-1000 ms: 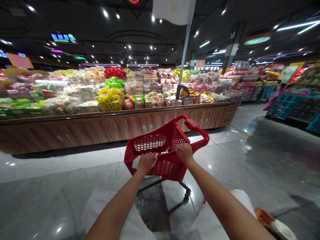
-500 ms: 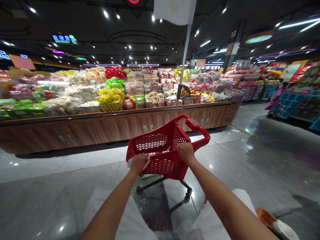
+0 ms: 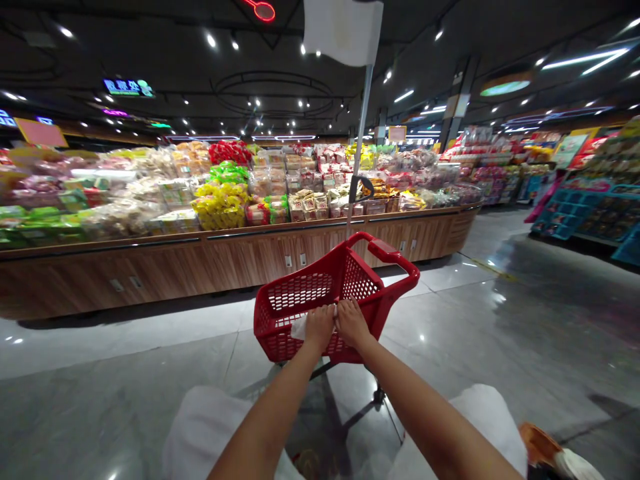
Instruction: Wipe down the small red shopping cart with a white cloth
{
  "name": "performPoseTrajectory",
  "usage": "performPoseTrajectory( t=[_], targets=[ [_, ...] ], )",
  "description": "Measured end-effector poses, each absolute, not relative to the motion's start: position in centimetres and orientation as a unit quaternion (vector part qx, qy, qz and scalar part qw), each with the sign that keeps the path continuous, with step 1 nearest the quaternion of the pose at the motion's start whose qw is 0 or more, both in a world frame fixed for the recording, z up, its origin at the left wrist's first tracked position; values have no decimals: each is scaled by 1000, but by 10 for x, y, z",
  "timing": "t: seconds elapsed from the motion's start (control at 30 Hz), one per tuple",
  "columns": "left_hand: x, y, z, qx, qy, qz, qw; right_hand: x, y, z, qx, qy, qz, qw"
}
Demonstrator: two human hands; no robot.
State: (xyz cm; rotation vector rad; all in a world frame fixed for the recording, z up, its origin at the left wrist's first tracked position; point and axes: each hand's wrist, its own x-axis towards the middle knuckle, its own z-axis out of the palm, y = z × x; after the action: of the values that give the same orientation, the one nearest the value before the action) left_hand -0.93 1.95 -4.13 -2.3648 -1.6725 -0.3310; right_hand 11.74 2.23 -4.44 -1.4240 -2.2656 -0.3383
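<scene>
Red plastic shopping cart [image 3: 384, 310] in the middle of the head view, standing on the shiny grey floor [image 3: 200, 373] just in front of a wood-fronted counter [image 3: 240, 260]. That's the only view, so here goes.

Big change in the last second: the hands came together. Left hand [image 3: 320, 327] was further out toward the cart's low end and right hand [image 3: 353, 325] was back near the handle [image 3: 385, 252] end. Now they're side by side at the middle of the near rim. Cart itself has barely budged. My read is that the work is now bunched up on one short stretch of rim instead of spread along it.

Left hand is closed over a white cloth [image 3: 299, 328] (maybe tissue), with one end poking out. Right hand has its fingers curled down at the rim, but I can't tell whether it's gripping rim, cloth or neither, since the undersides are hidden.

Headcount: two hands, one cart, one cloth, one wheel I can clearly make out, one white flag [image 3: 343, 33] on one pole [image 3: 361, 120], and six pale plates on the counter front, in three pairs. Packaged goods on top? Way too many to count, sorry.
</scene>
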Motion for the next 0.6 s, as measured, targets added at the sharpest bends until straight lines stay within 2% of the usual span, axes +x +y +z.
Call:
performPoseTrajectory(
  t=[0.17,0.33,0.47,0.6],
  targets=[
    [-88,3,-51,-830,-537,-86,128,150,26,-47,-473,-849,-96,214],
    [-171,-23,-57,-872,-474,-76,91,188,47,-35,-485,-852,-72,183],
    [-158,-26,-58,-895,-434,-73,71,172,50,-24,-553,-820,-65,136],
    [-99,-25,-64,-881,-464,-68,62,113,20,-40,-434,-893,-13,114]
  ],
)
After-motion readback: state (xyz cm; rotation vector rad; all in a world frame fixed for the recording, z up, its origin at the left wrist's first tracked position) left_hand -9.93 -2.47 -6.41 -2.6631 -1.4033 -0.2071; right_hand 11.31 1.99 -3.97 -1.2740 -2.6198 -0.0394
